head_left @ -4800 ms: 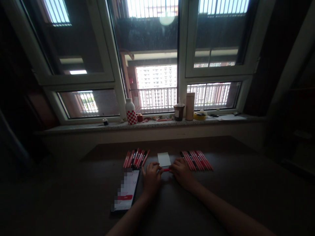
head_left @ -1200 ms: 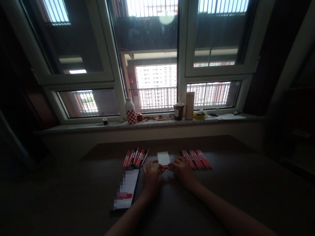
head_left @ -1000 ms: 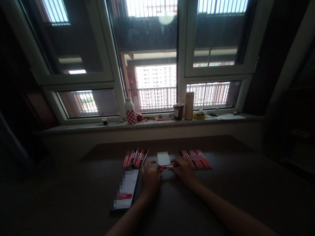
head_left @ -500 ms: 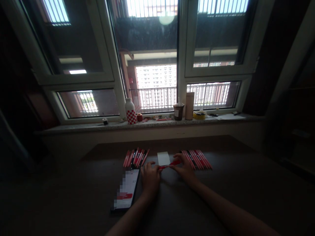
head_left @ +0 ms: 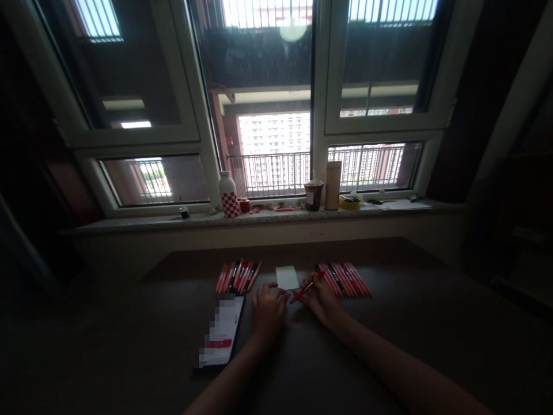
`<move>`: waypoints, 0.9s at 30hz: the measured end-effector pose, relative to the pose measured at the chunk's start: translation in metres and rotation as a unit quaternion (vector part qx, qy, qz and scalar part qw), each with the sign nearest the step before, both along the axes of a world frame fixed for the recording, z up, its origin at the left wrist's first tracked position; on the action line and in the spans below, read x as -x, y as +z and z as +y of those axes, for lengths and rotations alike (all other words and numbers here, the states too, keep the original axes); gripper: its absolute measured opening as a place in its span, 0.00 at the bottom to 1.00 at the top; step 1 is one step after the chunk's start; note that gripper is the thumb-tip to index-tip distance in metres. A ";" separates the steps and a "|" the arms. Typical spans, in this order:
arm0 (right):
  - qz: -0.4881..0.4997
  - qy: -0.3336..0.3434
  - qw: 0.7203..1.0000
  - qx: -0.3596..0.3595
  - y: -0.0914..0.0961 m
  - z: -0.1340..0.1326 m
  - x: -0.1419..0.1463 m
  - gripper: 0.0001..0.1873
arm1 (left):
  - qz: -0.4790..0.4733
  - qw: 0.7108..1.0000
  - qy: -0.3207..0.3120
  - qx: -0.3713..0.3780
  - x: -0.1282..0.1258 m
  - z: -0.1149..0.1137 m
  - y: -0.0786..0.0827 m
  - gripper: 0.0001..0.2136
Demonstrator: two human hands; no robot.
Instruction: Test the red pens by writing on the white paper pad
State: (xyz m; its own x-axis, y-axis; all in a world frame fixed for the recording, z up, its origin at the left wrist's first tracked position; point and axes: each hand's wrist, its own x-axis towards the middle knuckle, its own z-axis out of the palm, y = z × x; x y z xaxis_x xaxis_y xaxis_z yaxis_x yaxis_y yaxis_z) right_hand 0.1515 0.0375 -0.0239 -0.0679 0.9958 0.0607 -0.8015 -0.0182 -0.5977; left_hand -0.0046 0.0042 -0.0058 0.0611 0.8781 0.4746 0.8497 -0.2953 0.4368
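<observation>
My right hand [head_left: 319,298] is closed on a red pen [head_left: 306,287] that slants up to the right, its tip close to a small white paper slip [head_left: 287,278]. Just left of the pen, my left hand [head_left: 266,311] rests on the dark table [head_left: 389,346] with fingers curled; what it holds, if anything, is too small to name. A row of red and black pens [head_left: 237,276] lies left of the slip. Another row of pens [head_left: 343,280] lies right of my right hand.
A phone [head_left: 222,331] with a lit screen lies left of my left hand. On the window sill [head_left: 129,222] behind the table stand a checked bottle [head_left: 230,196], a drink cup [head_left: 313,196], a tall flask [head_left: 333,185], a tape roll [head_left: 349,202] and papers [head_left: 404,205].
The pen was held level between both hands. My right hand has pulled it away to the right and tilted it upward; my left hand has come off it.
</observation>
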 end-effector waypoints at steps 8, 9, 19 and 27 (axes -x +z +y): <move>-0.011 0.004 1.000 -0.012 0.005 0.001 -0.007 0.25 | 0.027 1.000 0.012 0.004 0.001 0.002 -0.002 0.13; -0.001 0.007 1.000 -0.007 0.008 0.000 -0.008 0.26 | 0.028 1.000 0.013 0.005 0.001 0.002 -0.002 0.13; -0.046 0.015 0.999 -0.019 0.016 -0.008 -0.009 0.28 | 0.029 0.999 0.013 0.012 0.001 0.001 -0.001 0.12; -0.016 -0.004 1.000 -0.009 0.014 -0.006 -0.010 0.27 | 0.034 0.999 0.015 0.018 0.001 0.000 -0.001 0.11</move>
State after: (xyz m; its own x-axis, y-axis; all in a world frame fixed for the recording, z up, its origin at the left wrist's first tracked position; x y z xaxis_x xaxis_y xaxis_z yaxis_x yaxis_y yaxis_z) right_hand 0.1615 0.0315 -0.0100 -0.0614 0.9951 0.0768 -0.7825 -0.0002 -0.6227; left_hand -0.0054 0.0044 -0.0065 0.0651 0.8967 0.4377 0.8860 -0.2538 0.3880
